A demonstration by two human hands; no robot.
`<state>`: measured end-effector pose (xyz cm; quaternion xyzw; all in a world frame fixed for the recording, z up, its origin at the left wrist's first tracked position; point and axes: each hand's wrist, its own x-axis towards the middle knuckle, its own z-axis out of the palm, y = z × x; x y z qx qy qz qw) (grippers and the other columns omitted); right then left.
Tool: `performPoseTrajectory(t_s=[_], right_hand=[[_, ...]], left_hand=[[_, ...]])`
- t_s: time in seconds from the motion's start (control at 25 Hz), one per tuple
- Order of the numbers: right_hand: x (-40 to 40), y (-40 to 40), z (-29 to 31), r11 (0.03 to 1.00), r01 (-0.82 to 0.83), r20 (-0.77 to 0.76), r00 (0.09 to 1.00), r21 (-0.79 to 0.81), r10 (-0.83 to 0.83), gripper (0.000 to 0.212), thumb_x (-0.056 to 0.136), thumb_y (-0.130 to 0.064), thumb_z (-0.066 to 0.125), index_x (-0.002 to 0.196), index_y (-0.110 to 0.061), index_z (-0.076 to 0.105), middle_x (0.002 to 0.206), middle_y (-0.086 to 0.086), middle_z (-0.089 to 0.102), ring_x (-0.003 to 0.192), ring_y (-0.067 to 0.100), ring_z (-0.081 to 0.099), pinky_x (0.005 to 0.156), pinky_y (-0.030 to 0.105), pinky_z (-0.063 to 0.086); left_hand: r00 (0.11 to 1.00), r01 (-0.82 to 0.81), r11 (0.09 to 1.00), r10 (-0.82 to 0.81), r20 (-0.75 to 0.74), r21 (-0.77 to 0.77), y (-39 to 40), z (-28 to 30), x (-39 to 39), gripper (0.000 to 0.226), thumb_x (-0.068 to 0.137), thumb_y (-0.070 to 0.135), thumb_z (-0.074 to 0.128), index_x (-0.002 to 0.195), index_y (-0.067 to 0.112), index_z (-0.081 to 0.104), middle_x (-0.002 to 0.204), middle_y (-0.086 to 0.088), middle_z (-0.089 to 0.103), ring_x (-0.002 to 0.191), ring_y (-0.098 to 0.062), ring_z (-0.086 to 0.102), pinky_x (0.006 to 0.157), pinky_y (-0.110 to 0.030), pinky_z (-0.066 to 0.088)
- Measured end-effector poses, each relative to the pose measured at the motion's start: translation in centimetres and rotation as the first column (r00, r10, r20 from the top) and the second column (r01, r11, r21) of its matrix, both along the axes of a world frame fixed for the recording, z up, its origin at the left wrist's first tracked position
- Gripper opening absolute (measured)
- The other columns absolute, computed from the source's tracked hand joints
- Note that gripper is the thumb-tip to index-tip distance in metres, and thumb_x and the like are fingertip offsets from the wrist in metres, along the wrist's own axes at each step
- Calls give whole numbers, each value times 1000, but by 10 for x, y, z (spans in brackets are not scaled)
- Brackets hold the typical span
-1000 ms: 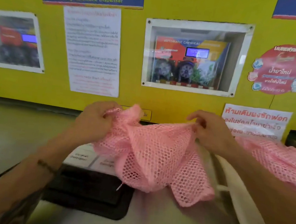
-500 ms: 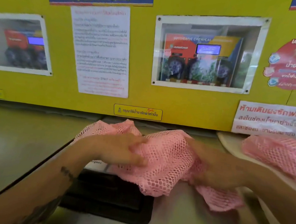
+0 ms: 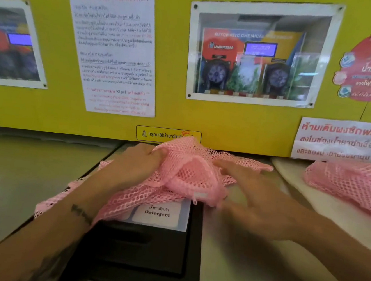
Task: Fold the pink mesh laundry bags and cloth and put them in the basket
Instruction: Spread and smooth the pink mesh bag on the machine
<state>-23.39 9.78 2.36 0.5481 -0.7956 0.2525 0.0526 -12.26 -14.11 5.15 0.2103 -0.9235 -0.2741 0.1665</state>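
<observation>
A crumpled pink mesh laundry bag [image 3: 189, 177] lies on the grey machine top, partly over the black detergent lid. My left hand [image 3: 131, 164] rests on its left side, fingers tucked into a fold of the mesh. My right hand [image 3: 249, 199] is blurred, held flat with fingers apart, its fingertips touching the bag's right part. Part of the mesh trails under my left forearm toward the lower left. More pink mesh [image 3: 353, 187] is piled at the right on a white surface [image 3: 288, 174]; I cannot tell whether that is the basket.
A black lid [image 3: 144, 257] with a white "Detergent" label [image 3: 157, 213] is set into the grey top [image 3: 246, 272]. A yellow wall [image 3: 167, 106] with posters and a dispenser window [image 3: 257, 54] stands right behind the bag.
The bag, held up between both hands a second ago, has come down onto the machine top. My right hand has let go and moved across the mesh; my head has come closer.
</observation>
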Motion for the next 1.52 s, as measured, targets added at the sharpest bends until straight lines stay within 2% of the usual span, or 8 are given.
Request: performPoseTrajectory(t_s=[0.12, 0.4, 0.64, 0.76, 0.96, 1.12, 1.28, 1.52], right_hand=[[-10, -13, -19, 970, 16, 24, 999, 242, -22, 77, 81, -61, 58, 147, -33, 30, 150, -13, 38, 134, 9, 37, 114, 34, 30], [-23, 9, 16, 982, 25, 149, 987, 187, -53, 23, 89, -12, 63, 102, -30, 69, 71, -3, 62, 63, 3, 55, 67, 27, 46], [-51, 79, 69, 847, 38, 785, 397, -531, 475, 38, 72, -23, 70, 102, 0, 65, 94, 26, 61, 78, 33, 66, 74, 40, 54], [-54, 66, 59, 803, 226, 693, 660, -552, 290, 23, 89, -15, 47, 92, -9, 69, 67, 8, 59, 60, 22, 57, 63, 32, 49], [-29, 27, 25, 942, 225, 294, 944, -248, -148, 13, 93, -17, 61, 100, -22, 71, 88, 2, 70, 79, 9, 62, 76, 24, 45], [-22, 9, 2, 948, 167, 21, 984, 269, -179, 42, 92, -44, 57, 132, -36, 52, 121, -16, 57, 103, 2, 52, 91, 28, 39], [-28, 15, 2, 932, 203, -19, 978, 301, -207, 45, 88, -47, 61, 131, -40, 49, 133, -15, 54, 110, 5, 49, 94, 28, 38], [-45, 45, 19, 774, 536, -138, 842, 336, -522, 50, 86, -50, 57, 134, -40, 45, 137, -3, 55, 111, 17, 56, 99, 43, 46]], left_hand=[[995, -5, 994, -6, -102, -109, -7, -4, -1, 31, 97, 40, 45, 94, 15, 63, 92, -3, 67, 84, -19, 61, 66, -27, 40], [952, 233, 964, -253, -175, -126, -10, -12, 14, 16, 92, 33, 59, 107, 31, 66, 99, 16, 64, 85, 7, 56, 73, -21, 43], [954, 111, 971, -164, -251, -211, -9, -5, 13, 36, 99, 24, 47, 63, 23, 50, 68, 5, 53, 62, -9, 47, 58, -28, 32], [914, 385, 919, -393, -102, -90, -10, -5, 19, 39, 94, 41, 49, 63, 17, 55, 65, 5, 56, 64, -16, 52, 69, -35, 40], [615, 733, 384, -726, -307, 562, 14, 8, 29, 45, 84, 40, 64, 100, -2, 70, 98, -21, 72, 91, -34, 67, 85, -37, 51], [886, 419, 908, -404, -227, 20, 3, -5, 15, 15, 88, 37, 59, 100, 38, 69, 104, 10, 72, 98, -7, 66, 91, -38, 51], [861, 355, 926, -271, 431, -127, -5, -26, 11, 83, 66, 89, 37, 138, 48, 39, 147, 11, 37, 124, -12, 49, 110, -42, 36], [879, -28, 963, 152, 453, -269, -46, -30, 5, 86, 66, 84, 31, 144, 49, 27, 157, -9, 28, 141, -33, 32, 115, -56, 24]])
